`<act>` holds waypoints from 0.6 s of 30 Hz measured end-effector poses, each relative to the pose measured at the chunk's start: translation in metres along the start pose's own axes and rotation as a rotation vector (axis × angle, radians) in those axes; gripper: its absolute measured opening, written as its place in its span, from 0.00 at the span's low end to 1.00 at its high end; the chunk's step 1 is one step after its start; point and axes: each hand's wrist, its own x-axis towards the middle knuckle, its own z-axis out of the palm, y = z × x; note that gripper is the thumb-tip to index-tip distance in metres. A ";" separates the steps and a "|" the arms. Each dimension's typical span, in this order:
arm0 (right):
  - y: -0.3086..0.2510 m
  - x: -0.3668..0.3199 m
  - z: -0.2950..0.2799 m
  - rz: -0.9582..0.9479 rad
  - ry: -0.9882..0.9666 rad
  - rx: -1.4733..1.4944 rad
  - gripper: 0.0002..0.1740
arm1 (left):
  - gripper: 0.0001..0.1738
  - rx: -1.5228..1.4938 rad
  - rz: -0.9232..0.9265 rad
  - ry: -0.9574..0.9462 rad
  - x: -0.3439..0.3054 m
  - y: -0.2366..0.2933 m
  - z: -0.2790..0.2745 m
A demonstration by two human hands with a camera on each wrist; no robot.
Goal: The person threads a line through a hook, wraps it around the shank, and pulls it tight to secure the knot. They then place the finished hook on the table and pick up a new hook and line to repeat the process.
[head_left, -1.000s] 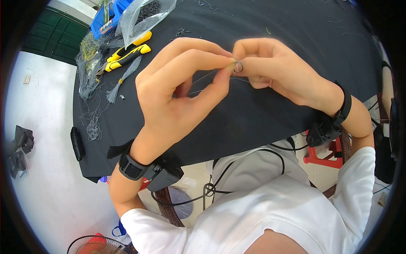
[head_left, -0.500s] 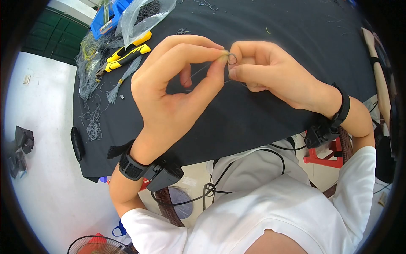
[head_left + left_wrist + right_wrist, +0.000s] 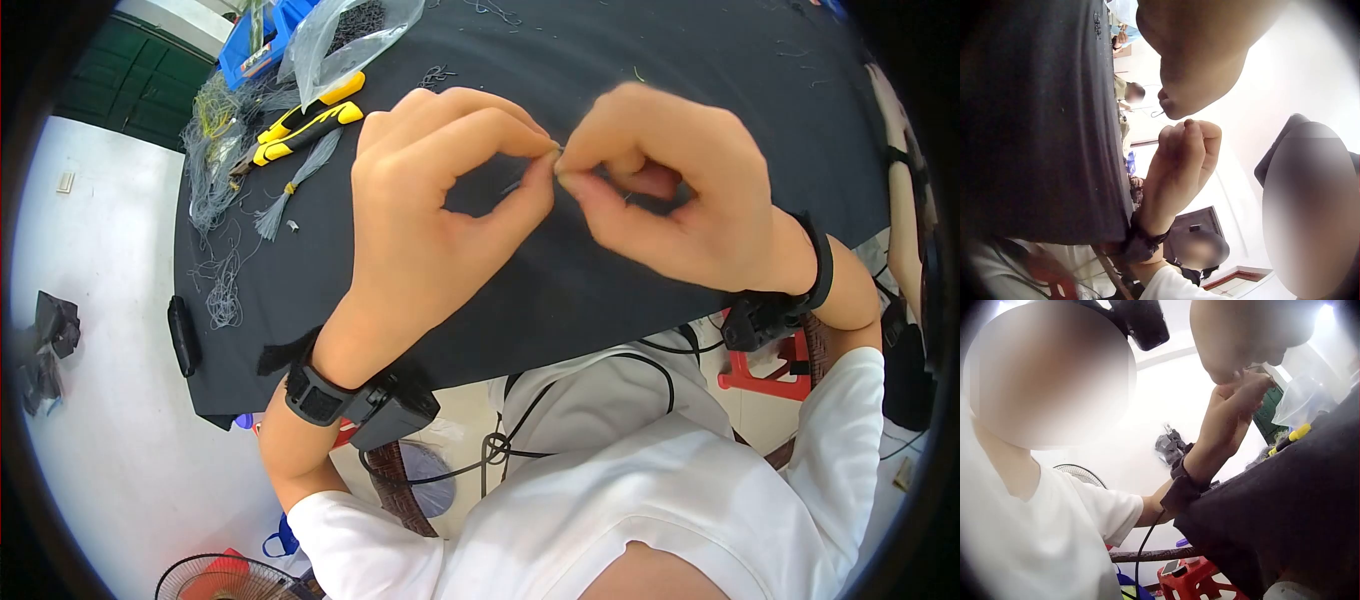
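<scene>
Above the black-covered table [image 3: 560,310], both hands meet fingertip to fingertip in the head view. My left hand [image 3: 405,220] pinches a small fishing hook between thumb and index finger. The curved end of this hook [image 3: 1157,114] pokes out by the fingertips in the left wrist view; the fingers cover the rest. My right hand [image 3: 690,185] has its thumb and index finger pressed together right beside it, at the thin fishing line tied in with the hook. Most of the line is hidden behind the hands.
Yellow-and-black pliers [image 3: 308,133] lie at the table's left, beside a tied bundle of grey line [image 3: 298,185] and loose tangled line [image 3: 225,300]. Behind them are a clear bag [image 3: 400,30] of dark small pieces and a blue bin [image 3: 240,65]. Another person's arm [image 3: 905,220] is at far right.
The right hand has turned over, its back now facing up, and its thumb and index have come against the left fingertips. The left hand has shifted slightly right. The hook is now covered in the head view.
</scene>
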 end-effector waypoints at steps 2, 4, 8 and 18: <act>0.001 0.003 -0.003 0.004 0.021 -0.048 0.08 | 0.08 0.009 -0.001 -0.039 0.000 0.002 -0.001; 0.005 0.006 -0.007 0.011 0.042 -0.087 0.07 | 0.09 -0.010 0.039 -0.059 0.000 0.001 0.000; 0.012 0.009 -0.009 0.110 0.027 -0.052 0.04 | 0.10 -0.004 0.137 -0.166 0.003 0.003 -0.006; 0.028 0.003 -0.002 0.409 -0.060 0.340 0.06 | 0.11 0.070 0.210 -0.106 0.003 0.006 -0.013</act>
